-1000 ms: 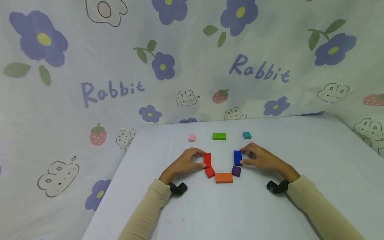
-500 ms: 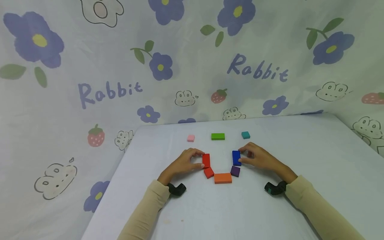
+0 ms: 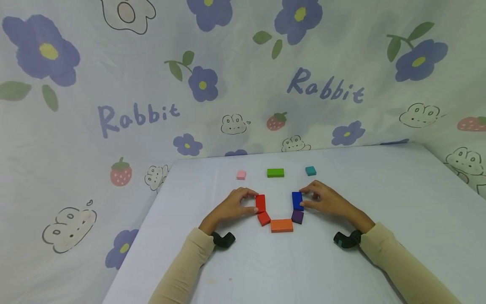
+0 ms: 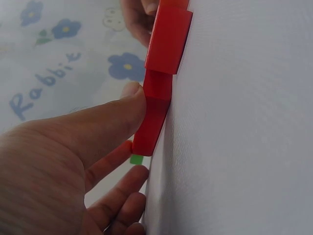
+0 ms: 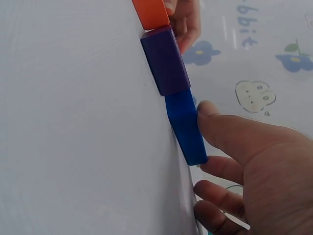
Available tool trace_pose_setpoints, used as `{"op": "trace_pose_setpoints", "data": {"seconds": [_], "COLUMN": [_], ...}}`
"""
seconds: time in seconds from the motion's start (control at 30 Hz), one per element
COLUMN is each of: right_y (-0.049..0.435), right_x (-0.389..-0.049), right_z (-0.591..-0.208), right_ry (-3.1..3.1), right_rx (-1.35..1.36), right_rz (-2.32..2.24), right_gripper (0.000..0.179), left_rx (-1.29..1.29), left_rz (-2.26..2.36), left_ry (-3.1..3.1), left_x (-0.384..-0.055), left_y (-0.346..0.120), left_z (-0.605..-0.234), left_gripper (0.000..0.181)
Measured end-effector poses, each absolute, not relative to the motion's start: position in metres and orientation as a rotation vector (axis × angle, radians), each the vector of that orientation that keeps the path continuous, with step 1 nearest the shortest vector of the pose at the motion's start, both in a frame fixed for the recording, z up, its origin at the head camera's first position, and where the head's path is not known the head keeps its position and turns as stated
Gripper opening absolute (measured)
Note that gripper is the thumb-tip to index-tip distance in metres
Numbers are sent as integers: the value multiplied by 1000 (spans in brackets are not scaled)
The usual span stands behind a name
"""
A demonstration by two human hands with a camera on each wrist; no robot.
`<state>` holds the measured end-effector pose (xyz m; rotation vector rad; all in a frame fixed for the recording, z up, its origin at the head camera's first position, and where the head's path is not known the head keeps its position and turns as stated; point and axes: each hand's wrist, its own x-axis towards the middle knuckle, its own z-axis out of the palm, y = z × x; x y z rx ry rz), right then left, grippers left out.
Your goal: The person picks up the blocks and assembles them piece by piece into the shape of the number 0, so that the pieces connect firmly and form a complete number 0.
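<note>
Clock: read from the middle of the block arc in the head view, 12 o'clock pointing away from the person.
Left hand (image 3: 234, 205): grip clamped on the long red block (image 3: 260, 203), thumb and a fingertip pinching it.
Long red block: at 9 o'clock, on the bench (image 3: 379, 190), its near end against the small red block (image 3: 263, 218).
Right hand (image 3: 328, 200): grip clamped on the blue block (image 3: 297, 201), thumb and a fingertip pinching it.
Blue block: at 3 o'clock, its near end against the purple block (image 3: 297, 216).
Lower arc: small red block between 7 and 8 o'clock, turned askew; orange block (image 3: 282, 225) at 6, lying crosswise; purple block at 4, meeting the orange one at a corner.
Far row: pink block (image 3: 241, 175) at 10 o'clock, green block (image 3: 275, 172) at 12, teal block (image 3: 311, 171) between 1 and 2, well apart from each other.
Writing on the backdrop cloth (image 3: 152, 63): "Rabbit" in purple hand-drawn letters, once at 10 o'clock and again at 1.
Writing, wrist views: "Rabbit" slanting upward in the left; in the right, only "bbit" shows, running downward.
Cloth prints: purple flowers, strawberries, outlined rabbit faces.
Wrists: a black curved piece (image 3: 224, 240) at the left, another (image 3: 347, 239) at the right, by beige sleeves (image 3: 182, 266).
</note>
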<state>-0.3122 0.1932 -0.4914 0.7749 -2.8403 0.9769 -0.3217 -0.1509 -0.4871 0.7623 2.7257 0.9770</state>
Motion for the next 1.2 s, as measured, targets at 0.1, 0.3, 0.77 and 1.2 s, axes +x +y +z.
{"op": "trace_pose_setpoints", "data": {"seconds": [0.1, 0.3, 0.77, 1.2], "right_y": [193, 192, 192, 193], "right_x": [-311, -312, -312, -313], "right_z": [-492, -492, -492, -494], "right_ry": [-2842, -2848, -2845, -2847], "right_rx": [778, 781, 792, 779], "right_rz": [984, 970, 960, 945], "right_gripper": [47, 47, 47, 52], "left_rx": [761, 748, 718, 729], "left_rz": [975, 980, 968, 967], "left_ry": [2725, 2722, 2716, 2715], "left_x": [-320, -319, -320, -320], "left_y": [-151, -151, -150, -149], "left_z": [-487, -487, -484, -484], "left_gripper": [48, 48, 48, 48]}}
